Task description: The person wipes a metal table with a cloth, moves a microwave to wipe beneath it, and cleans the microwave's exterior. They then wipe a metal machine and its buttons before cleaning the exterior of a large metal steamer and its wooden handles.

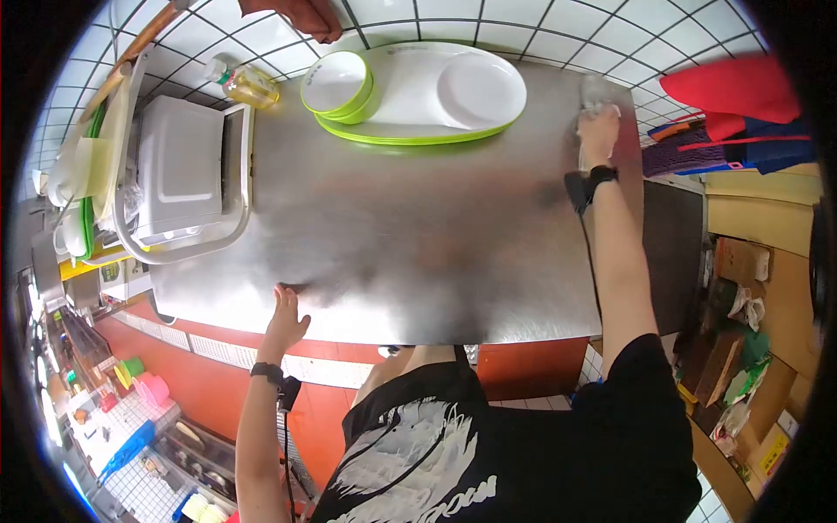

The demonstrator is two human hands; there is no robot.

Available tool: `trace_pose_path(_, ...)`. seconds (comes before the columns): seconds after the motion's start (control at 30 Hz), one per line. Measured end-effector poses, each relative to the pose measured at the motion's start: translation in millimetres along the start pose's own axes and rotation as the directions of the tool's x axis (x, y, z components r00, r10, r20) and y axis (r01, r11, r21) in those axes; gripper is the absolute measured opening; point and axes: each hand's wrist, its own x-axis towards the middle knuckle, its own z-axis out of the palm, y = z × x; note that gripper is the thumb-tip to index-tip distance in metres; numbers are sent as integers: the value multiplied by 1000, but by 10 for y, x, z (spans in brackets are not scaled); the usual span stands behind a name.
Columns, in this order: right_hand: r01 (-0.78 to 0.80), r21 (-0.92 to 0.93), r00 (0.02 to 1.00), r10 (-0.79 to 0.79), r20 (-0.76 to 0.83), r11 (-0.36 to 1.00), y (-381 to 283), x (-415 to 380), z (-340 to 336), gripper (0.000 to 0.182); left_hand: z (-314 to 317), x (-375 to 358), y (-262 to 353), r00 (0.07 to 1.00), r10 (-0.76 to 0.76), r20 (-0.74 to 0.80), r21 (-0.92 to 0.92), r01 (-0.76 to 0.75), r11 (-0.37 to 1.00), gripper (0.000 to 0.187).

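Note:
At the back right corner of the steel table [410, 218], my right hand [598, 135] presses down with its fingers curled over a pale, thin, crumpled thing [615, 113]. Whether that is cloth or plastic film I cannot make out. My left hand [286, 321] is at the table's front left edge, fingers stretched out, fingertips at the steel and nothing held. Against the back wall lie stacked oval plates [397, 113], white with green rims. Green-and-white bowls [338, 85] are stacked on their left end, and a round white dish [482, 91] sits on the right end.
A bottle of yellow liquid [248, 84] stands at the back left, beside a white box-like appliance [183, 166] within a metal frame [248, 200]. Red and dark cloths [732, 100] hang past the right edge. Cardboard boxes [741, 261] are at far right. A cable runs from each wrist.

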Motion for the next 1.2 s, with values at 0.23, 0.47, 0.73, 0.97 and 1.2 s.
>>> trace_pose_path(0.23,99,-56,995,-97,37,994,-956,-913,-469,59,70,6,-103,981,151,-121,-50,-158,986,72)
trace_pose_path(0.47,595,519,571,-778,263,613,-2132,-3223,-1074,58,92,-77,-42,981,124,-147,79,-113,990,76)
trace_pose_path(0.73,658,716,246,-966,85,231,-3188,-3735,-1133,47,64,-74,-60,988,101,-118,65,-94,993,77)
trace_pose_path(0.97,703,522,452,-870,195,482,-2903,-4296,-1401,47,7,-228,-107,977,145,-157,33,-142,989,82)
trace_pose_path(1.2,773,518,294,-930,218,366,-3639,-4011,-1157,47,-86,-288,-597,888,377,-262,-90,-411,907,75)
